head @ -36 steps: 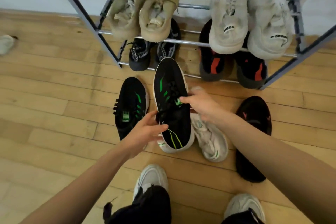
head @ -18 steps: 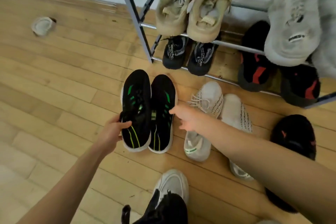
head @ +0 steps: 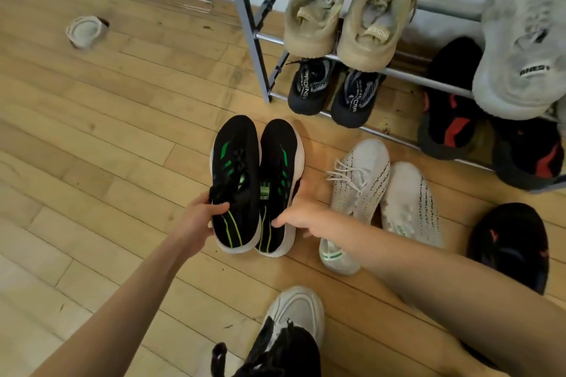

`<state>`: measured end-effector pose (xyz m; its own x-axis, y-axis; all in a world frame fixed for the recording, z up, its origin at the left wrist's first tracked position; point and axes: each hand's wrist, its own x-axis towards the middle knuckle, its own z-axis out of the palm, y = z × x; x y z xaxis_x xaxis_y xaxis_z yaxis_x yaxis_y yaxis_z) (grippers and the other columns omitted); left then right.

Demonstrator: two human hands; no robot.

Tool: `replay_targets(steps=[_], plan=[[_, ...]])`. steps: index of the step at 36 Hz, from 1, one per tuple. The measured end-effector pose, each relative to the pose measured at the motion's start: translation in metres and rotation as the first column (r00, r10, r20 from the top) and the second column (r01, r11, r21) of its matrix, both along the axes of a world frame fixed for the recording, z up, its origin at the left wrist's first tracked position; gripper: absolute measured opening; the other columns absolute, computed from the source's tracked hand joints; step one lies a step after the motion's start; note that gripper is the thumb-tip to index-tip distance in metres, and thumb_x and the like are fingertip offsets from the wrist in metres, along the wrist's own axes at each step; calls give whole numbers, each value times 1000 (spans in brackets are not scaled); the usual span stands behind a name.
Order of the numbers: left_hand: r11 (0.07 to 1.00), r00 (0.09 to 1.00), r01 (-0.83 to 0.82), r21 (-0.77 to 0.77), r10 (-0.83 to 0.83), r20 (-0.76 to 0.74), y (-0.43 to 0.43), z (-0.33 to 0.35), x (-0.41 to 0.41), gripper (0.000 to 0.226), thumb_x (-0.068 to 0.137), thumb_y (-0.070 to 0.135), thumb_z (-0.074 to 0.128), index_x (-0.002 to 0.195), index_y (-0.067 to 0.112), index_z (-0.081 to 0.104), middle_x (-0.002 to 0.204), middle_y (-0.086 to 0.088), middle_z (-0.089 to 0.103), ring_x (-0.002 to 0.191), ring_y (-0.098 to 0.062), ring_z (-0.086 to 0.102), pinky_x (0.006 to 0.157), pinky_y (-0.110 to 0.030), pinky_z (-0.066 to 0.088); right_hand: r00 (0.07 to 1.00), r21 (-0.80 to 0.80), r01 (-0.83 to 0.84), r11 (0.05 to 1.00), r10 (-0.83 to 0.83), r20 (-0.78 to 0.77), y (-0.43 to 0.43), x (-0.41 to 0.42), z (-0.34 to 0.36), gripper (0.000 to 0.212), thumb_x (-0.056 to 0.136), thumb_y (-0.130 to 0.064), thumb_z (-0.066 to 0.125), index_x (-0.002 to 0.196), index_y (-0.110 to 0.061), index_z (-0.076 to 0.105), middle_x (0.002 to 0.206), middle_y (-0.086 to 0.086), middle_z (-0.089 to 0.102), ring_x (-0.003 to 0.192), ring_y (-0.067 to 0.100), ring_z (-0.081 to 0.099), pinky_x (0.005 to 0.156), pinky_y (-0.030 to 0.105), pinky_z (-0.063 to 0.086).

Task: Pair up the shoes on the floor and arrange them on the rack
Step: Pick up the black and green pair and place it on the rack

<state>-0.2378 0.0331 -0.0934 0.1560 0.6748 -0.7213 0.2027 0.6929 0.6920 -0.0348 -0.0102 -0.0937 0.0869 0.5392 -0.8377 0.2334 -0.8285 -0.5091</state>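
Sneakers in black and green, 2 of them, sit side by side and touching, just in front of the metal shoe rack, toes toward it. The left hand grips the left sneaker at its collar, thumb curled over the edge. The right hand holds the right sneaker by its outer side, thumb on the upper. A white knit pair lies on the wooden floor just to their right.

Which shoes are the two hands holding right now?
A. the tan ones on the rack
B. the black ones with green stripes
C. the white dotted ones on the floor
B: the left hand and the right hand each grip one of the black shoes with green stripes, which are held side by side.
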Motion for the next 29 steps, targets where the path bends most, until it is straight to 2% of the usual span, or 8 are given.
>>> replay_targets(steps=[4,10,12,14,17,24,26,29], plan=[[1000,1000,-7,13,7,15,-2,3,1,38,89,-1,51,115,25,59,116,-1,68,110,-20,60,81,-40,51,997,-17,8,1000,-9,-73,-3,0,8,84,82,0,66,143,-22,13,140,10,42,121,32,48,81,50,55],[997,998,-28,69,24,55,-11,7,3,40,88,2,56,121,23,58,117,2,68,110,-21,62,94,-47,49,989,150,-131,980,119,89,-12,9,23,98,85,-1,64,150,-29,-5,142,7,40,99,28,60,78,44,58],[993,994,-48,106,37,103,-19,9,3,42,87,4,58,124,25,58,120,8,66,110,-17,63,96,-46,48,981,248,-150,957,112,161,-19,16,28,98,83,-2,66,150,-27,-2,137,1,37,112,29,55,91,42,53],[986,988,-51,160,26,150,-27,13,7,45,87,5,58,126,27,57,123,9,65,110,-15,63,94,-44,47,970,324,-162,932,90,224,-29,24,33,98,84,-6,66,150,-27,-3,148,4,32,128,30,45,101,40,45],[969,976,-9,246,-45,213,-37,25,20,45,86,8,59,126,29,57,126,6,63,114,-18,61,92,-42,47,956,389,-164,906,49,290,-50,36,47,97,89,-13,61,148,-36,-12,137,5,51,101,22,63,79,28,52],[924,930,95,370,-215,299,-40,70,63,60,79,18,67,136,24,47,131,-4,60,121,-24,56,100,-44,42,948,560,-44,828,-142,285,-95,73,92,100,90,-17,60,142,-49,-19,124,1,62,101,20,65,88,36,53],[904,912,123,410,-266,311,-38,88,77,59,80,17,65,136,26,46,130,-3,60,121,-23,56,98,-41,44,936,614,-31,789,-193,296,-104,88,111,101,90,-16,61,143,-47,-18,129,-5,59,104,14,63,84,21,50],[860,887,148,489,-334,319,-38,119,100,56,80,16,64,133,28,49,127,-2,63,118,-21,58,91,-31,52,897,671,-81,737,-240,372,-115,109,138,100,89,-17,61,146,-40,-18,122,-6,62,84,4,62,60,5,41]])
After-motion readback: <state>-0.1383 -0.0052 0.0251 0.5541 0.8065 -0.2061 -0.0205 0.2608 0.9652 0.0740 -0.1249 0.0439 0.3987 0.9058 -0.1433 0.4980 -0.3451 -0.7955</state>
